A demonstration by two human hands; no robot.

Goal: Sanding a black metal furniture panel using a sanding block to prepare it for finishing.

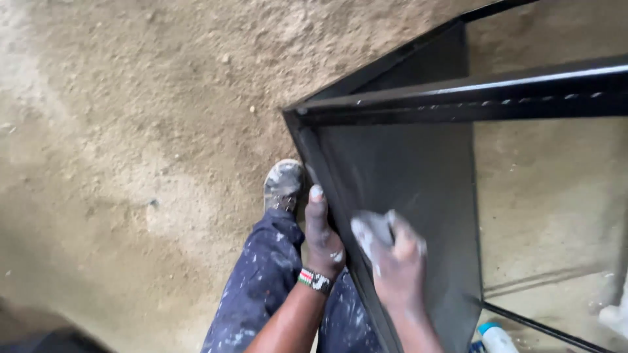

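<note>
Matt black metal frame — probably dusty cloth.
</note>
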